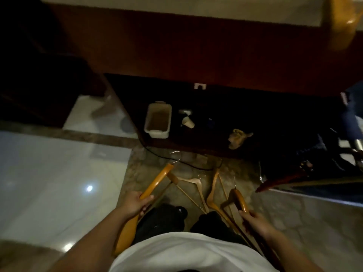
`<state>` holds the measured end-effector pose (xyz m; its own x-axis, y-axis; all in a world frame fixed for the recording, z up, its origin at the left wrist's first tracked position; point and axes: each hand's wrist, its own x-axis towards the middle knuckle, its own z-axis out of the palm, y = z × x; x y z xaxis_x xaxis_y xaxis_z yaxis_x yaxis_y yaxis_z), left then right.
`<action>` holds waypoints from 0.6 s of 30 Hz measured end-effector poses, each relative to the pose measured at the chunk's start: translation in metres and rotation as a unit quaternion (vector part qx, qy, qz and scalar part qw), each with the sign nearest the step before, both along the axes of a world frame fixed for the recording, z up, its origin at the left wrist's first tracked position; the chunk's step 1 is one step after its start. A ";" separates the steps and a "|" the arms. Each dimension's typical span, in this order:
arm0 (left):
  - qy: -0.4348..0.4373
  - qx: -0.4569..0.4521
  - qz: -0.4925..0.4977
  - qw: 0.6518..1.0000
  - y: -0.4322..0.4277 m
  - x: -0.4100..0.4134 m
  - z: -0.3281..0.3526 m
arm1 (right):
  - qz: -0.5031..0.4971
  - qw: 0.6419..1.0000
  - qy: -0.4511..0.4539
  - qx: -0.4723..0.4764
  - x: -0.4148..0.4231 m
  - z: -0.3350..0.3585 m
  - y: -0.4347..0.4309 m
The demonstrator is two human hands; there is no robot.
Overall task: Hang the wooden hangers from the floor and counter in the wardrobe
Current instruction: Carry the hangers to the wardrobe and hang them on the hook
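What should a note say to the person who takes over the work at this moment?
Left hand grips one wooden hanger.
Right hand grips a second hanger.
On the floor by the feet lie a pale hanger and an orange hanger.
The counter is too dark to check.
Done: two hangers in hand, not yet hung.
Left: gather the rest and hang them all in the wardrobe.

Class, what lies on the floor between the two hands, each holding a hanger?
Head view: between the left hand and right hand lie a pale hanger and a second pale hanger, on the stone floor.
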<state>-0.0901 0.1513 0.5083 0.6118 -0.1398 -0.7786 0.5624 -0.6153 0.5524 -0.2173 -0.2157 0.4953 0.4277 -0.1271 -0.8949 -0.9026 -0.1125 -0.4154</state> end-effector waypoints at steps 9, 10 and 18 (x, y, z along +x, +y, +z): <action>-0.016 0.054 0.218 0.974 -0.014 -0.151 0.006 | 0.219 0.976 -0.010 0.004 0.038 0.000 -0.017; -0.014 0.060 0.232 0.971 -0.018 -0.170 0.006 | 0.230 0.973 -0.010 0.009 0.038 -0.002 -0.017; 0.034 0.101 0.360 0.927 -0.044 -0.277 0.022 | 0.360 0.932 -0.001 -0.039 0.030 -0.007 0.001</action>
